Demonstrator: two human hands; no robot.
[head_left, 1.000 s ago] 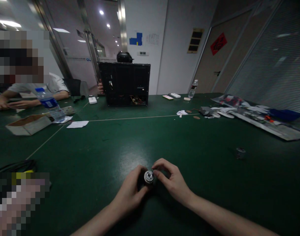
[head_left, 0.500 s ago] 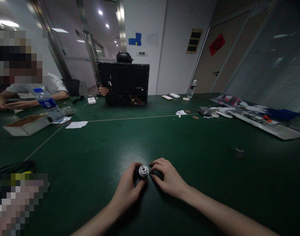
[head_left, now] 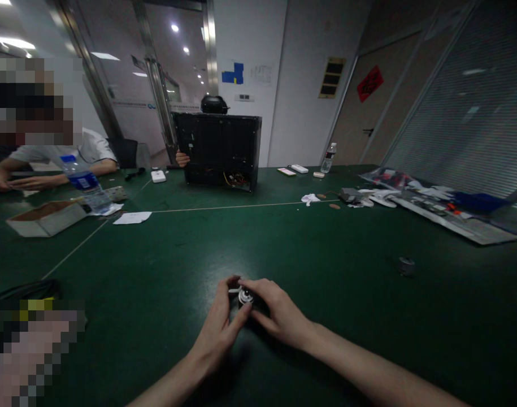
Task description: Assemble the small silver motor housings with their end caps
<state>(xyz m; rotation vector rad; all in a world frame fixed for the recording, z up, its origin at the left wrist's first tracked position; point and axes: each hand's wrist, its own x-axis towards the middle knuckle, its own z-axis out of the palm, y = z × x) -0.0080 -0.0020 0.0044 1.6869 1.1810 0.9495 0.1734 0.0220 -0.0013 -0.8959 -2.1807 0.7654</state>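
Observation:
A small, round, silvery metal part point(head_left: 246, 295) stands near the front middle of the table. My left hand point(head_left: 222, 319) is closed round its left side, thumb at the near edge and fingertips on the far side. From the right, my right hand point(head_left: 279, 308) reaches onto it, with curled fingers against its far and right sides. Between them, my fingers hide most of the part; only its ringed top with a dark centre shows. A separate grey cylindrical part point(head_left: 406, 265) stands farther right on the table, apart from both hands.
The green table point(head_left: 190, 243) spreads all round. At the back, a person's hand point(head_left: 182, 159) holds a black casing point(head_left: 220, 150). A box point(head_left: 48, 220), a bottle point(head_left: 86, 183) and paper point(head_left: 132, 218) lie left, dark cable point(head_left: 25, 290) nearer. A loaded tray point(head_left: 474, 229) is at right.
My right hand has moved left onto the metal part, closing the gap to my left hand. The black casing at the back has turned slightly.

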